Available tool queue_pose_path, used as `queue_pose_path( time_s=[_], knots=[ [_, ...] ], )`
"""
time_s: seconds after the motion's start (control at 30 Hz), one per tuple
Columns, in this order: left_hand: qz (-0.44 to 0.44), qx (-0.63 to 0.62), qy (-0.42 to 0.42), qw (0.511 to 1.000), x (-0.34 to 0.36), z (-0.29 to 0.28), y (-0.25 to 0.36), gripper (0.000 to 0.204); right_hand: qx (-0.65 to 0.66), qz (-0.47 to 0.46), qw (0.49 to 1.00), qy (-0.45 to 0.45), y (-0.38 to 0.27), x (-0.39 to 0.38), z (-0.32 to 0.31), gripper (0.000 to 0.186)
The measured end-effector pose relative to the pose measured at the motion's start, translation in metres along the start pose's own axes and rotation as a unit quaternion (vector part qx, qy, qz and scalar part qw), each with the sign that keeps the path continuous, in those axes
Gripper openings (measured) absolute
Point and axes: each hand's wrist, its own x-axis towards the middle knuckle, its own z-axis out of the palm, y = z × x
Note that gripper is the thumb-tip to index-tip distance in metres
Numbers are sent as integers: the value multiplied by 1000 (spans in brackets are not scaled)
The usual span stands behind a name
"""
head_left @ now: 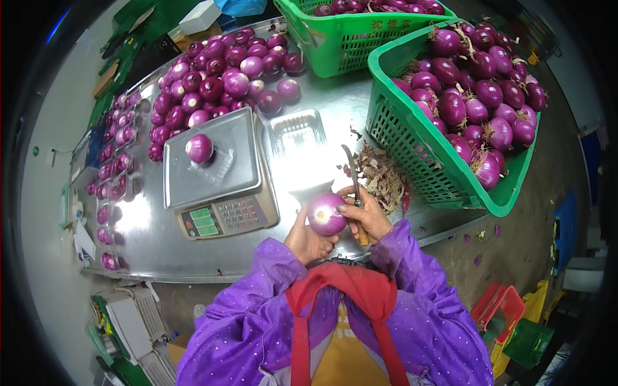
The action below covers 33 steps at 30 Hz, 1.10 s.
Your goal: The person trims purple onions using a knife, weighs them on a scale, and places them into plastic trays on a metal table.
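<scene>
My left hand [304, 238] cradles a peeled purple onion [325, 213] with a pale end facing up, low over the front of the steel table [148, 244]. My right hand [365, 215] grips a curved knife [351, 168] with a wooden handle, its thumb beside the onion. Behind the knife lies a heap of dry skins and trimmings [380, 174]. A silver scale [193, 177] at left carries a clear tray with one onion [199, 148] on it. An empty clear plastic tray [293, 135] sits right of the scale.
Loose peeled onions [212, 71] are heaped at the back. Packed onion trays [119, 138] line the left side. A large green crate of unpeeled onions [412, 154] stands at right, another [328, 48] behind. A red basket [496, 302] is below at lower right.
</scene>
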Motion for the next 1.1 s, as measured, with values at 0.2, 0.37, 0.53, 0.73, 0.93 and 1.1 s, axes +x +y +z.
queue_pose_path(
  time_s=[0.2, 0.37, 0.53, 0.73, 0.93, 1.1],
  knots=[
    [167, 351, 185, 903, -12, -6, -13, 41, 57, 16, 996, 65, 37, -5, -27, 40],
    [292, 440, 259, 809, -12, -40, -17, 26, -69, 50, 986, 141, 53, -12, -36, 38],
    [279, 488, 283, 777, -11, -63, -5, 26, -132, 101, 972, 165, 62, -16, -45, 29],
    [406, 471, 189, 760, -8, 2, 37, 20, -121, 17, 957, 264, 75, -45, -70, 21],
    [522, 610, -6, 596, 55, 178, 127, 26, -271, -39, 937, 219, 98, -67, -84, 33],
    [540, 771, -22, 338, 178, 303, 177, 56, -269, -120, 936, 190, 113, -69, -75, 31]
  ],
)
